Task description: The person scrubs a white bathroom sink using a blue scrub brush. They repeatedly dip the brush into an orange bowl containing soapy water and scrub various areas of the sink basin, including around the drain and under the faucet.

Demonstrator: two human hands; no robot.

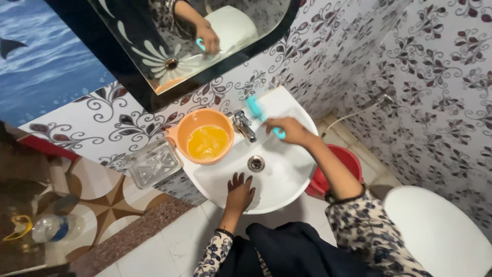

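Evidently mid-scrub, the right hand (pixel 291 131) clenched a teal brush (pixel 262 117) beside the tap (pixel 243 124) while the left hand (pixel 239 193) rested flat and open on the white sink (pixel 287 179); the bowl probably needed brushing next.

Single view: cam on my head, looking steeply down at the white sink (pixel 287 179). Close range, no second view.

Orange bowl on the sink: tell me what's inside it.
The orange bowl on the sink rim holds a yellow-orange liquid. The liquid hides the bowl's bottom, so anything sunk there cannot be seen.
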